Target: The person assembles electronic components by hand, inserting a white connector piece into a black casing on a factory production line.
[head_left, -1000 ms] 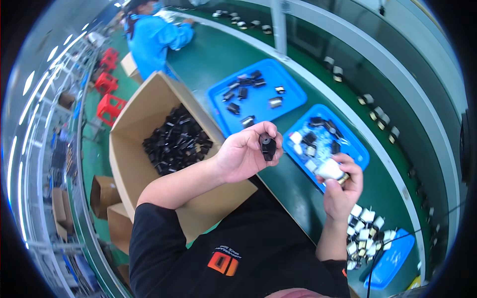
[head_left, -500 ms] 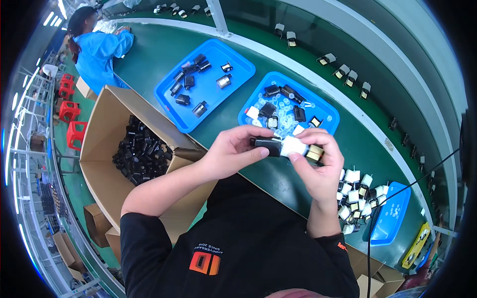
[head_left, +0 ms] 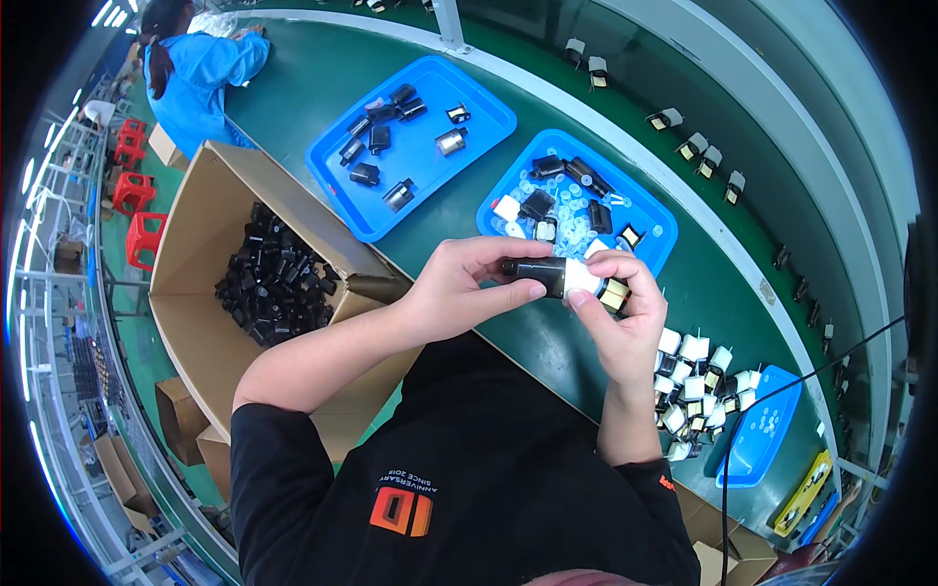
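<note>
My left hand (head_left: 476, 285) grips a glossy black housing (head_left: 543, 274), rounded and narrowing at its left end. From the other side, my right hand (head_left: 627, 311) pinches a white-capped part (head_left: 582, 278) with a black and gold frame at its right end. The two pieces meet end to end, in line, above the near edge of a blue tray (head_left: 667, 217). How far one sits inside the other is hidden by the fingers. That tray holds small clear plastic rings (head_left: 575, 217), several black housings and a few white pieces.
A second blue tray (head_left: 327, 146) with black and metallic parts lies farther left. On my left stands a cardboard box (head_left: 181, 254) of black housings (head_left: 272, 278). White-capped parts (head_left: 696, 389) pile up at right beside a small blue tray (head_left: 747, 454). A cable (head_left: 726, 508) hangs there. A person in blue (head_left: 191, 88) works far left.
The black housing and the white-capped part have turned slightly in my fingers and now look pressed closer together. The whole view has shifted a little.
</note>
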A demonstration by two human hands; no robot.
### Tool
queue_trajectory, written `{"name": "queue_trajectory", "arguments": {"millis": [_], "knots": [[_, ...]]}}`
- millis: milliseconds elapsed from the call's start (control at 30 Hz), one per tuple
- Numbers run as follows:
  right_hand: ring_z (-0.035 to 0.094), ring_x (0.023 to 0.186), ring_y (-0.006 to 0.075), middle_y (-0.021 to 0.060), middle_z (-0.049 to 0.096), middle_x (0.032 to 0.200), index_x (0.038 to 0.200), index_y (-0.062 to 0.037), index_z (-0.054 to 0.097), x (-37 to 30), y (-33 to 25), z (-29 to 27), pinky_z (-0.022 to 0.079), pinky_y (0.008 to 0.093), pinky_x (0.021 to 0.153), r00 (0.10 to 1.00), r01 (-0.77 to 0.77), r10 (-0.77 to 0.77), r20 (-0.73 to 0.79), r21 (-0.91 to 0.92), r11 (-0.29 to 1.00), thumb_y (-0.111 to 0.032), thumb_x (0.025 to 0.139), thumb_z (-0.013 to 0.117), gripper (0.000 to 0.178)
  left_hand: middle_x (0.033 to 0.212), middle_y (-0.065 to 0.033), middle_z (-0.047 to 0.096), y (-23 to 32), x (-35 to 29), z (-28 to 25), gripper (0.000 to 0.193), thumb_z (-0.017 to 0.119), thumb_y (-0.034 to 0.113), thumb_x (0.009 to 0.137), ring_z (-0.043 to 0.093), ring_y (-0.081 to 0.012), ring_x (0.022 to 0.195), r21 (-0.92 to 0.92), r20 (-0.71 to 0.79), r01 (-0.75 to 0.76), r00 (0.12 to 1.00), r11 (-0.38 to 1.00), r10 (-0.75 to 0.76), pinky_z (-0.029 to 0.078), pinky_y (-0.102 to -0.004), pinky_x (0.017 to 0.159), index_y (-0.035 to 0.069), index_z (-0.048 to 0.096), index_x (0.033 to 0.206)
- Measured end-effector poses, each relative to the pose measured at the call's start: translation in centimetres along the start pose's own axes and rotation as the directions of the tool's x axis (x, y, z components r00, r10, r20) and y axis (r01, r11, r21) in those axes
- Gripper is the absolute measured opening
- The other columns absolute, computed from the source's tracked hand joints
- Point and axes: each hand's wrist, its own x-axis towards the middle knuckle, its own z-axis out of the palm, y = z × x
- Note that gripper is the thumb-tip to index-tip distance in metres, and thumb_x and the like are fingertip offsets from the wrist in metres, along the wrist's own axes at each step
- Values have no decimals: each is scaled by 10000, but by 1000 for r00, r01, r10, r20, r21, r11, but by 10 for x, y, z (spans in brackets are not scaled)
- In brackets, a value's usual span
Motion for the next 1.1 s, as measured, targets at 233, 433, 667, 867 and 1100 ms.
{"name": "queue_trajectory", "arguments": {"millis": [233,433,667,867,1100], "knots": [[570,911,136,82,585,1019,968,-21,582,11,6,-11,458,273,817,982,-6,5,188,7,1000,22,770,679,225,1089,-111,683,8,2,-1,387,729,73,831,654,-139,958,245,51,-99,995,964,89,530,-281,839,4,629,1199],[576,945,208,112,530,1092,987,-33,553,14,23,-7,519,321,795,964,-132,44,262,327,936,9,782,602,215,1088,-99,688,12,3,2,441,753,92,806,663,-159,964,298,61,-193,981,935,184,538,-286,821,13,619,1218],[601,819,201,90,525,948,1006,-119,529,9,70,18,538,289,637,901,-422,-34,433,890,171,-189,817,634,228,1041,-137,675,29,9,27,508,795,138,744,684,-259,826,454,192,-511,856,730,479,568,-335,738,6,601,1195],[582,736,183,72,506,914,996,-135,533,2,85,30,506,269,561,884,-468,-47,466,881,-72,-268,830,677,256,986,-136,642,24,13,31,472,749,212,780,652,-273,785,522,230,-579,802,626,551,551,-377,667,4,594,1174],[578,734,193,85,485,921,986,-124,530,9,81,30,506,275,592,866,-494,-111,487,868,-45,-246,803,678,265,963,-124,649,22,12,28,486,758,225,775,649,-272,781,504,202,-571,808,648,554,554,-366,667,7,596,1178]]}}
